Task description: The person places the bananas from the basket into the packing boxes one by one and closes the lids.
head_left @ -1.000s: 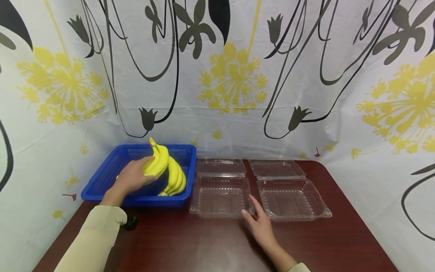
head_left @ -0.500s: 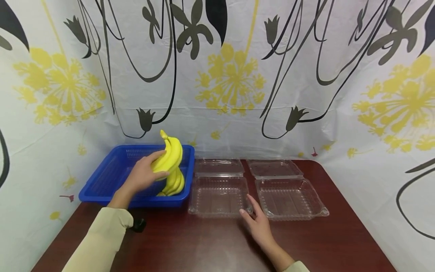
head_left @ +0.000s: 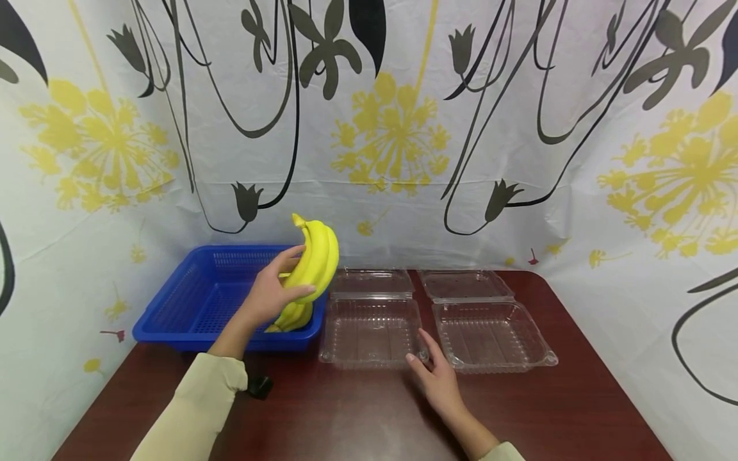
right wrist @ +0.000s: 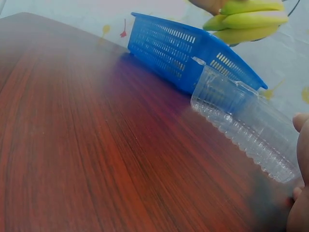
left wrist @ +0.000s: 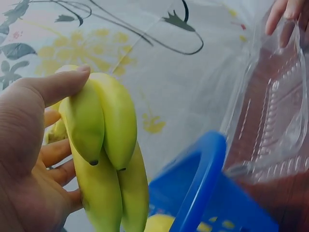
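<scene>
In the head view my left hand (head_left: pixel 271 291) grips a bunch of yellow bananas (head_left: pixel 317 262) above the right side of the blue basket (head_left: pixel 173 337). The left wrist view shows the thumb across the bunch (left wrist: pixel 106 193), whose tips are greenish; the other fingers are behind it. Another banana bunch (head_left: pixel 295 317) lies in the basket, partly covered by the held one. My right hand (head_left: pixel 442 384) rests against the front right corner of the left clear plastic clamshell container (head_left: pixel 371 363), fingers fairly straight, thumb and forefinger apart. That container lies with its lid laid back.
A second clear clamshell container (head_left: pixel 496 336), also with its lid folded back, lies to the right. Everything stands on a dark red-brown wooden table (head_left: pixel 346 416). A patterned cloth (head_left: pixel 398 224) hangs behind and along the sides.
My left hand has lifted the bananas up and rightward, from over the basket's middle to its right rim. The right hand stays at the container's corner.
</scene>
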`<state>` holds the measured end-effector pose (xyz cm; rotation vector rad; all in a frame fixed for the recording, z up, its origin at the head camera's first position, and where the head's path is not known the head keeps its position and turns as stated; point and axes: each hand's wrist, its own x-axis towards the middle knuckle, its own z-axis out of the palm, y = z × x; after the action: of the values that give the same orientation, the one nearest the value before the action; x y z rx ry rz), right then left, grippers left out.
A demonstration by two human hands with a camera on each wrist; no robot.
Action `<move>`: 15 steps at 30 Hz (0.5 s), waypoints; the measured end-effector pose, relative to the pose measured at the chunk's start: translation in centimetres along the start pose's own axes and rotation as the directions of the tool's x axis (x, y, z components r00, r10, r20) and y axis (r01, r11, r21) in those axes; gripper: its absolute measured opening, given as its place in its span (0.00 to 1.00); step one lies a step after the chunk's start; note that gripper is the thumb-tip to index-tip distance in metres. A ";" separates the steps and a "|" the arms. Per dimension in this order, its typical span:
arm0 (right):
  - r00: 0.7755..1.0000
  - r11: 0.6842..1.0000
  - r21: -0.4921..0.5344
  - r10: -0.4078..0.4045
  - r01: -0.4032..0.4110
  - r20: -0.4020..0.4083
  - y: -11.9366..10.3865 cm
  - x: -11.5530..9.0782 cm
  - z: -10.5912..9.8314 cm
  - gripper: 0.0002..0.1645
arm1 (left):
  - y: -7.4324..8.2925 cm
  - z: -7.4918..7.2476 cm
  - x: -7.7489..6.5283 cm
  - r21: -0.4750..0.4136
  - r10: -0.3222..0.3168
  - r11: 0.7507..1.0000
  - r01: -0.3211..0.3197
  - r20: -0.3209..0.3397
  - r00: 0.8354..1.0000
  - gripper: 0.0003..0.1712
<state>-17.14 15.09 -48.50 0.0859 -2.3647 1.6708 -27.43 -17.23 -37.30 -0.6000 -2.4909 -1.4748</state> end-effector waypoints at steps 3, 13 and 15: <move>1.000 1.000 -0.005 -0.003 0.003 -0.001 -0.1 0.0 0.0 0.35 | 0.3 0.9 0.2 -0.034 0.031 0.999 -0.031 -0.004 1.000 0.45; 1.000 1.000 -0.020 -0.005 0.005 -0.007 0.0 0.0 0.0 0.35 | 2.8 4.3 0.3 -0.145 0.051 0.988 -0.051 -0.001 0.999 0.46; 1.000 1.000 -0.023 -0.006 0.006 -0.007 0.1 0.1 0.1 0.35 | 4.0 4.7 0.0 -0.167 0.068 0.984 -0.067 0.000 0.998 0.45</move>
<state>-17.23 15.07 -48.61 0.0820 -2.3758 1.6377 -25.45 -11.39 -36.44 -0.7096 -2.3416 -1.6690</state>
